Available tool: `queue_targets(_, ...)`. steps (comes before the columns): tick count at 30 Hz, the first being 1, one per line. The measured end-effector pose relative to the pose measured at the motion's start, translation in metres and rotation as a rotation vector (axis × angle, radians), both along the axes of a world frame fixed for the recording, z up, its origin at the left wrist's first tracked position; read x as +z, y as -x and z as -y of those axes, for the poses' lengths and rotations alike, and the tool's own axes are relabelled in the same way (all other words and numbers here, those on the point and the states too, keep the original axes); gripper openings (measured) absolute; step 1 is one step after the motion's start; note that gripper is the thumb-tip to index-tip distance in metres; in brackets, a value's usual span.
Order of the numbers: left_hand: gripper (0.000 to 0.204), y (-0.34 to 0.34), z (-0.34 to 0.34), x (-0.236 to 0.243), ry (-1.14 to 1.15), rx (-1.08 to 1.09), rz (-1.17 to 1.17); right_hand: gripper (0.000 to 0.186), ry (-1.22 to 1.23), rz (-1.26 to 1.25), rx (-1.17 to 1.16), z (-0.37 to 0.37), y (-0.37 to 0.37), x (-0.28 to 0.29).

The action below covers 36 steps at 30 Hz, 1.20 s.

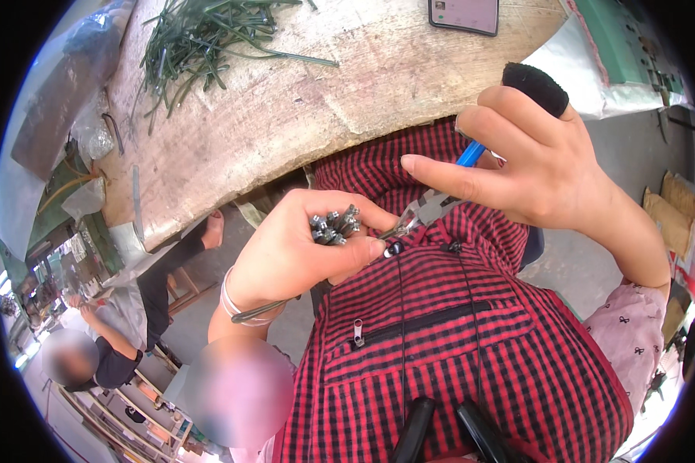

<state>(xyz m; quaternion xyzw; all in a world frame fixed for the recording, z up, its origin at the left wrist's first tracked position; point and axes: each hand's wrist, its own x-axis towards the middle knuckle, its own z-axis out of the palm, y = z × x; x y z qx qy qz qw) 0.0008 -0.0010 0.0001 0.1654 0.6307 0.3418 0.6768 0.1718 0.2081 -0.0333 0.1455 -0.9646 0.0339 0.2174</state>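
Note:
My left hand [286,243] is closed round a bundle of short dark cables [334,225], whose ends with small metallic tips show above the fist. Between its thumb and index fingertip one more thin piece sticks out to the right. My right hand [540,166] grips a pair of pliers [432,208] with a blue handle [471,153]. The pliers' jaws are at the left fingertips, on or right beside that thin piece; I cannot tell if they bite it. A black padded piece [534,89] pokes out above my right hand.
On the worn wooden table [340,108] lies a loose heap of dark green cables [208,46]. A phone [463,14] rests at the far edge. My red and black checked apron [455,347] is under both hands. Another person [104,355] is at the lower left, near plastic bags [85,197].

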Motion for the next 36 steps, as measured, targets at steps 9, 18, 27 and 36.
queue_targets(9, 0.024, 0.003, 0.009, -0.011, -0.174, 0.115, 0.231, 0.043, 0.455, 0.213, -0.044, 0.011, -0.017, -0.023)
queue_targets(18, 0.021, 0.002, 0.007, -0.023, -0.134, 0.196, 0.13, 0.049, 0.067, 0.186, -0.225, 0.016, -0.016, -0.008)
queue_targets(27, 0.018, 0.036, -0.022, -0.044, -0.964, -0.075, -1.216, 0.049, 1.433, 0.439, -0.337, 0.03, -0.048, -0.045)
queue_targets(36, 0.017, 0.071, -0.093, -0.064, -0.941, -0.436, -1.973, 0.054, 2.141, 0.635, -0.393, 0.063, -0.048, -0.054)
